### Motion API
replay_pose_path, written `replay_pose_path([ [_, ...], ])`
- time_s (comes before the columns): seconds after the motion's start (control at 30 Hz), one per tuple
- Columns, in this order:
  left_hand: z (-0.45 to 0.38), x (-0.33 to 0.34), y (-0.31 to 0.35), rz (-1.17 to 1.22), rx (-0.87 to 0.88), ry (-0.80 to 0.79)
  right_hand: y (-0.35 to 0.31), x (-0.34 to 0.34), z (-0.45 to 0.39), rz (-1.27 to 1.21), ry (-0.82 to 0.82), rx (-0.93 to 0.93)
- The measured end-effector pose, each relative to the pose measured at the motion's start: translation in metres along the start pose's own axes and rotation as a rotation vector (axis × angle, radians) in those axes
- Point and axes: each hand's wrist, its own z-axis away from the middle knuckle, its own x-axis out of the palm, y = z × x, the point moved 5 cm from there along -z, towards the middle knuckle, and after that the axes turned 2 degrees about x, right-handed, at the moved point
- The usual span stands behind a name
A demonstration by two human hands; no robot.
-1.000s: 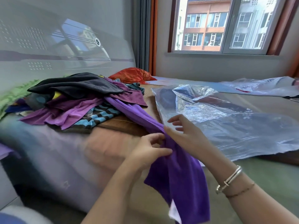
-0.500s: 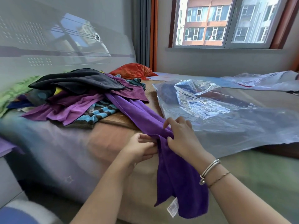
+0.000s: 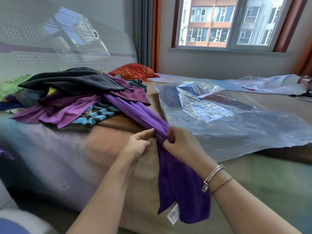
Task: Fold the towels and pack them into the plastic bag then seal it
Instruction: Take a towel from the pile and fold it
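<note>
head view. bed (image 3: 64, 159): carries everything listed.

purple towel (image 3: 177, 168): bunched into a long rope; far end tucked under the pile, middle crossing the near edge of the bed, near end hanging off that edge with a white label (image 3: 173, 216) at its lower corner. soft, limp and light by the look of it; likely to sag wherever unsupported. best taken by two corners of one hem, so it opens flat for folding.

left hand (image 3: 136, 146): fingers and thumb pinching the towel at the near edge.

right hand (image 3: 180, 144): just beside the left, fingers curled round the same bunched stretch; bangle (image 3: 213, 174) on the wrist.

pile (image 3: 67, 98): unfolded towels, black, purple, striped, heaped toward the left side of the bed.

bag (image 3: 236, 119): clear plastic, lying flat on the right side of the bed, crinkled and glossy; thin and slippery in all likelihood, mouth hard to make out. whether anything lies inside it cannot be told.

red cloth (image 3: 133, 72): at the far edge, under the window (image 3: 224, 22).
</note>
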Motion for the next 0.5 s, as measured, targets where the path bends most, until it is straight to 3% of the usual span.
replay_pose_path([
  [0.2, 0.002, 0.009, -0.005, 0.131, -0.027, 0.103, 0.026, -0.008, -0.005, -0.882, -0.028, 0.414],
  [0.27, 0.001, 0.016, -0.008, 0.128, -0.052, 0.082, 0.031, -0.012, -0.004, -1.062, -0.036, 0.492],
  [0.37, 0.001, 0.029, -0.005, 0.17, -0.076, 0.027, 0.034, -0.02, -0.001, -1.0, -0.109, 0.499],
  [0.5, 0.008, 0.032, -0.003, 0.248, -0.152, 0.001, 0.037, -0.027, 0.002, -0.668, -0.17, 0.402],
])
